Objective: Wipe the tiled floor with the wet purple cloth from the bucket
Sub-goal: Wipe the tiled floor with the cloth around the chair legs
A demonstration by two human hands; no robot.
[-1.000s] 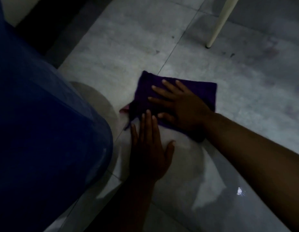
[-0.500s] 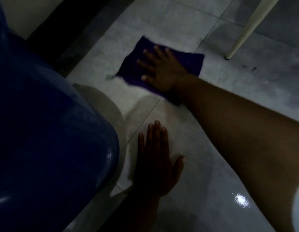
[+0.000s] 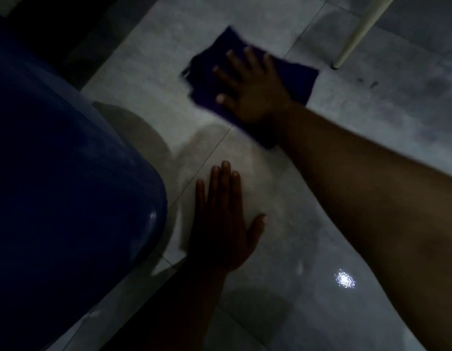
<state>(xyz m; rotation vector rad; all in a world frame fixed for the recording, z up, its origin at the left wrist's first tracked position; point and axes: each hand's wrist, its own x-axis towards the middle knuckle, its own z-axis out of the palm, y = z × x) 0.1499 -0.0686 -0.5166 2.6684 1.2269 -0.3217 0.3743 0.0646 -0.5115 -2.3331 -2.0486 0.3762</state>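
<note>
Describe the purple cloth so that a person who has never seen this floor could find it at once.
Start at the big blue bucket on the left, then look across the pale tiled floor toward the white furniture leg. Between them lies the purple cloth, flat under the right hand. It is the only dark fabric there.

Both arms are bare, with no sleeves to see. The right hand [image 3: 255,92] has no glove, ring or band on it, and its short nails show pale at the tips. The left hand [image 3: 223,224] is bare too, dark in shadow, with short nails. The right forearm [image 3: 372,198] is long and smooth, with no watch on it.
</note>
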